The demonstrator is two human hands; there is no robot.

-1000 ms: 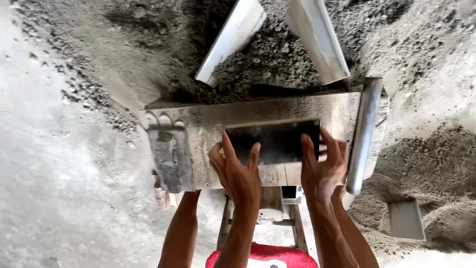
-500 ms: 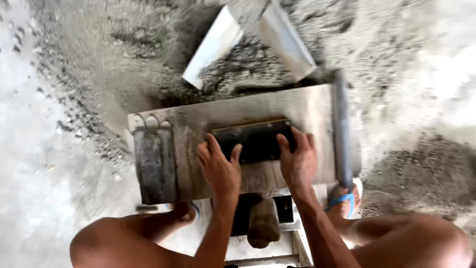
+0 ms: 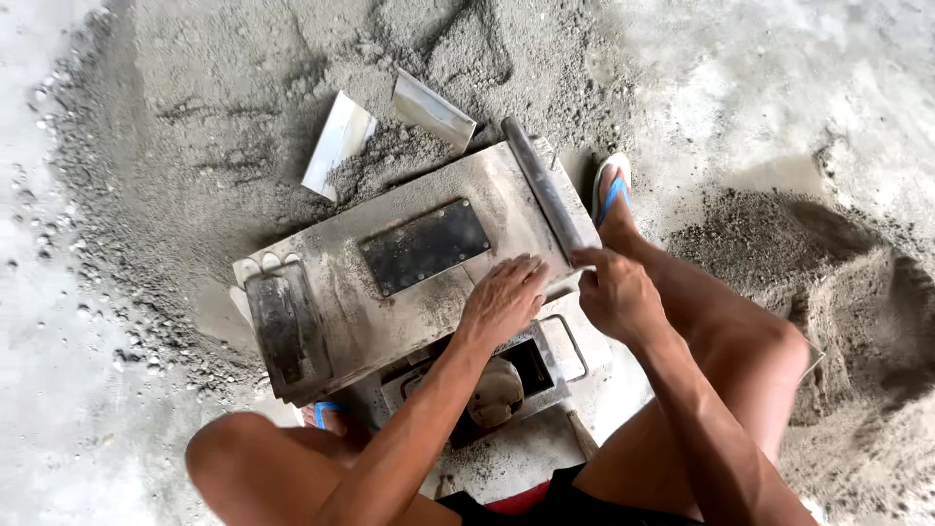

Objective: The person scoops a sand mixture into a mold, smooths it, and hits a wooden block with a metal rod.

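A grey metal mould box stands on the ground between my knees. A dark rectangular plate is set in its top. Along its right edge runs a round metal bar. My left hand lies flat on the top near the right corner, fingers spread, holding nothing. My right hand is curled around the near end of the bar. A dark ribbed piece sits on the left end of the top.
Two shiny metal sheets lie angled in the grey sand mix behind the box. A heap of the mix rises at right. My feet wear blue sandals. Below the box is a frame with a dark opening.
Both hands left the dark plate and moved to the box's right near corner. My right hand took hold of the bar. The view has pulled back and turned.
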